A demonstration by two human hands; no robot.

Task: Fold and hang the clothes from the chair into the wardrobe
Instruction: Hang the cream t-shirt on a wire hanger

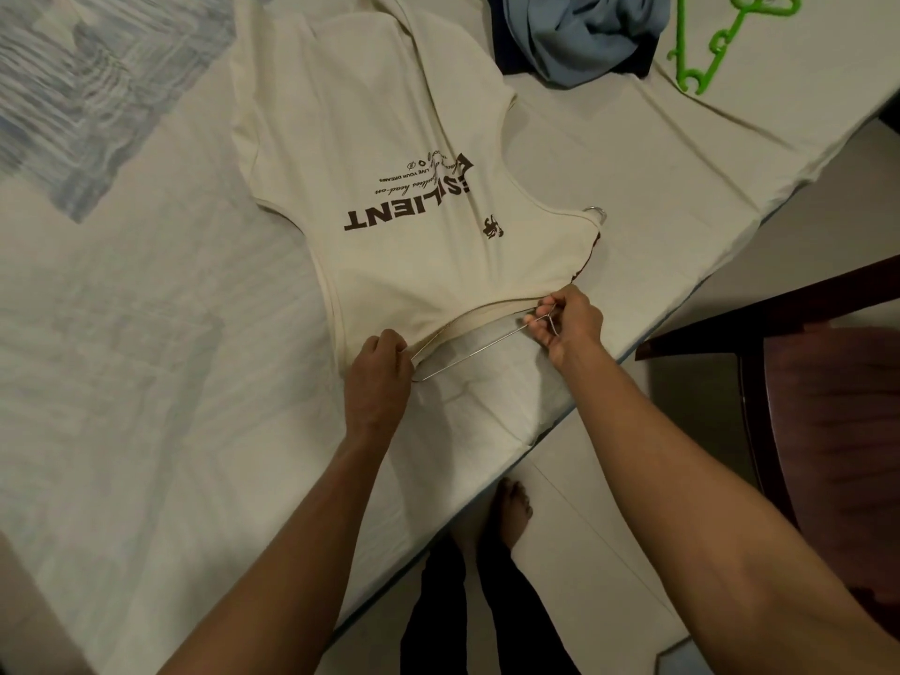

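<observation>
Now gripping wire hanger (479, 344) with right hand (565, 320), left hand (379, 370) pinching cream T-shirt (389, 187) neckline, flat on bed (146, 382).

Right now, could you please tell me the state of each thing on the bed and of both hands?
T-shirt: spread flat, print up.
Wire hanger: partly inside the neck opening.
Left hand: grips collar and hanger end.
Right hand: pinches hanger neck.
Blue cloth: crumpled.
Green hanger: lying flat, unused.

Bed (146, 382) w/ cream sheet holds cream tee (389, 153), blue clothes heap (579, 36), green hanger (721, 36) & patterned blanket (83, 90)
</observation>
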